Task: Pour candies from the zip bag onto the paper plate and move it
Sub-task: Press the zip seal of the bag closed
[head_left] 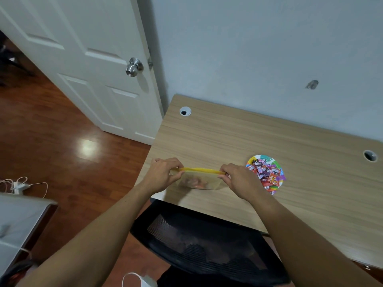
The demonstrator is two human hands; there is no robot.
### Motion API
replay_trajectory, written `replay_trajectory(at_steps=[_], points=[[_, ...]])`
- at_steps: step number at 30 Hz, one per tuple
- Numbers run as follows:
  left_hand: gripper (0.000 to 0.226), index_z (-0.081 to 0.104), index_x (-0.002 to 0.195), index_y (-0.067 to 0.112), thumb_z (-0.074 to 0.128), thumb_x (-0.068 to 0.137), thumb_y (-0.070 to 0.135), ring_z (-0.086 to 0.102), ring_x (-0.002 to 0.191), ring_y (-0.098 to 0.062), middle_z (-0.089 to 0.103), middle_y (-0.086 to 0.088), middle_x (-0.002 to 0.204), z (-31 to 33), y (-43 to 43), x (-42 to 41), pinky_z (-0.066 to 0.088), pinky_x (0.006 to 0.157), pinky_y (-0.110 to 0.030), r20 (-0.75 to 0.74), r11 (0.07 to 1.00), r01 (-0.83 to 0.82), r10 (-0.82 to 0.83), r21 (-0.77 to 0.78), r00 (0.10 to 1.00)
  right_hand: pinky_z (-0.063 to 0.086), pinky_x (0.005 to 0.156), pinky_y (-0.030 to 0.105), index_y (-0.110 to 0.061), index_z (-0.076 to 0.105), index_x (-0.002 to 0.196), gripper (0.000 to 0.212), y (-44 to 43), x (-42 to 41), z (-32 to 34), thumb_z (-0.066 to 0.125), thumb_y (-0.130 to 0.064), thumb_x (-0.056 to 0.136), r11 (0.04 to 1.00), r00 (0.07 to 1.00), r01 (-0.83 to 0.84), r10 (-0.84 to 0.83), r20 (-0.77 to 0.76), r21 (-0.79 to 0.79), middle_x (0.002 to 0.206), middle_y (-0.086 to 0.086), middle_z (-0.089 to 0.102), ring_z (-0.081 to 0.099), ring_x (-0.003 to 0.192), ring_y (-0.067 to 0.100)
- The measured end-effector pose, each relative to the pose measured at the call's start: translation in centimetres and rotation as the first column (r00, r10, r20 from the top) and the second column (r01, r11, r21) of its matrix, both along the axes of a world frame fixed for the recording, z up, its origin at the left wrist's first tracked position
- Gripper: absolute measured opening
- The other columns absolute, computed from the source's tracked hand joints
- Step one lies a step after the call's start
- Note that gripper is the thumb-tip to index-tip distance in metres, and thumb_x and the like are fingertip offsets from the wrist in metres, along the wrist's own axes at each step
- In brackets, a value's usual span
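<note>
A clear zip bag (199, 181) with a yellow zip strip stands upright on the wooden desk (228, 137), near its front left edge. My left hand (163, 175) pinches the left end of the yellow strip. My right hand (238, 181) pinches the right end, and the strip is stretched straight between them. A few orange and pale shapes show blurred through the bag. Right of my right hand lies a colourful paper plate (264, 158) heaped with several wrapped candies (267, 175).
A black mesh chair (203, 241) stands under the desk's front edge. Two cable holes (185, 111) are in the desktop, the second (370, 155) at far right. A white door (83, 59) is to the left; cables and a charger (20, 186) lie on the wood floor.
</note>
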State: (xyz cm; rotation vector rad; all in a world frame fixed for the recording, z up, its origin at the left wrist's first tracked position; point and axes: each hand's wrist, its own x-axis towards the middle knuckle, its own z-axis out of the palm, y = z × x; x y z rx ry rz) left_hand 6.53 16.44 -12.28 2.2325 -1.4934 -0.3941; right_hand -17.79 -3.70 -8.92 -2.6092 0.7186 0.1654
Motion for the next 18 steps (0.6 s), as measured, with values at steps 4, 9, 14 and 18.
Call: replay_trajectory(at_steps=[4,9,14,18], points=[[0.038,0.075,0.098,0.037,0.053,0.096,0.069,0.067,0.085,-0.003,0.070,0.024,0.094,-0.9,0.0,0.0,0.053,0.088,-0.052,-0.092,0.999,-0.007,0.010,0.032,0.996,0.057,0.072,0.048,-0.031,0.063,0.106,0.021,-0.2,-0.3,-0.3,0.053,-0.049,0.104,1.000,1.000,0.016,-0.016,0.008,0.021,0.098,-0.007,0.066,0.066,0.089,0.023],[0.062,0.080,0.103,0.041,0.043,0.086,0.088,0.068,0.092,-0.004,0.075,0.020,0.095,-0.8,-1.0,-0.1,0.048,0.094,-0.053,-0.142,0.999,-0.031,0.037,0.045,0.989,0.058,0.074,0.048,-0.031,0.066,0.108,0.022,-0.4,-0.4,-0.3,0.054,-0.048,0.104,0.997,0.998,0.057,-0.058,0.008,0.049,0.098,-0.005,0.066,0.066,0.091,0.024],[0.043,0.081,0.101,0.038,0.055,0.092,0.071,0.069,0.089,-0.005,0.073,0.019,0.096,-0.8,-1.6,-0.8,0.049,0.091,-0.051,-0.143,0.997,-0.079,0.080,0.010,0.986,0.057,0.075,0.048,-0.029,0.066,0.103,0.018,-0.6,-0.3,-0.1,0.057,-0.045,0.104,0.994,0.997,0.083,-0.083,-0.002,0.067,0.096,-0.006,0.065,0.065,0.091,0.024],[0.037,0.083,0.102,0.035,0.061,0.091,0.063,0.074,0.103,-0.012,0.077,0.017,0.105,-0.7,-2.3,-1.5,0.050,0.092,-0.052,-0.127,0.995,-0.104,0.103,-0.005,0.987,0.057,0.074,0.049,-0.029,0.061,0.097,0.017,-0.7,-0.2,-0.2,0.055,-0.043,0.105,0.993,0.995,0.099,-0.098,-0.029,0.058,0.094,-0.006,0.061,0.063,0.091,0.025]])
